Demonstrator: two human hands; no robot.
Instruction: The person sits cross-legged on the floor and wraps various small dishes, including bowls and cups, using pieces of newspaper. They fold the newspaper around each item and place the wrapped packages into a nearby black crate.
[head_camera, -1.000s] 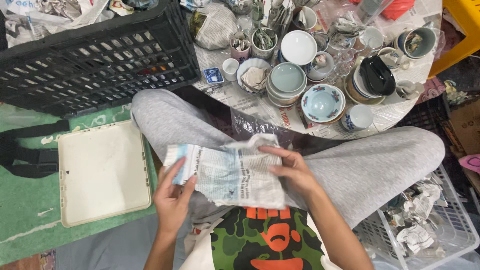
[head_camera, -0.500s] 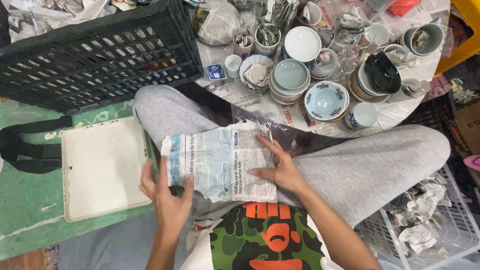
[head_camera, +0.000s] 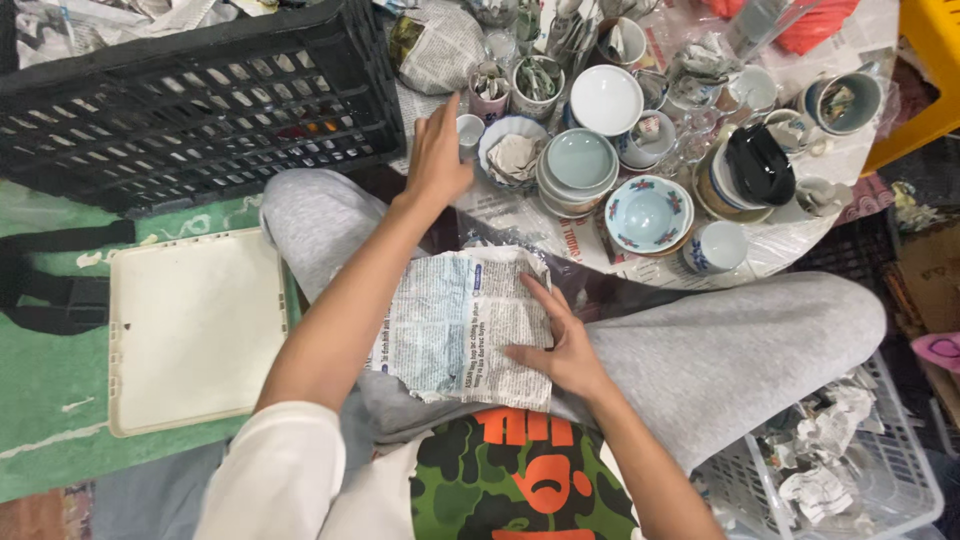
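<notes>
- Far left: white tray lid (head_camera: 195, 330) lies flat on the green floor mat (head_camera: 50, 400), in the same spot as half a second ago.
- Black crate (head_camera: 190, 95) sits at top left, unmoved, its corner just beside the round surface (head_camera: 800, 255).
- Left hand (head_camera: 437, 155) has left the lap. Half a second ago it was pressing the paper's left edge; now the arm is stretched forward, fingers open and spread, holding nothing.
- It hovers at the surface edge, nearest the small white cup (head_camera: 469, 129) and the bowl stuffed with crumpled paper (head_camera: 513, 155). Can't tell if it touches either.
- Newspaper sheet (head_camera: 462, 325) lies spread on the lap across the grey trousers, left side now free and partly covered by the left forearm.
- Right hand (head_camera: 560, 345) is flat, palm down, pinning the sheet's right edge; same job as before, no grasp.
- Hands are now well apart; earlier both were on the sheet.
- Right: stacked celadon bowls (head_camera: 580, 165), floral bowl (head_camera: 648, 212), black dish (head_camera: 758, 165) unchanged on the surface.
- Bottom right: white basket (head_camera: 900, 480) with crumpled paper.
</notes>
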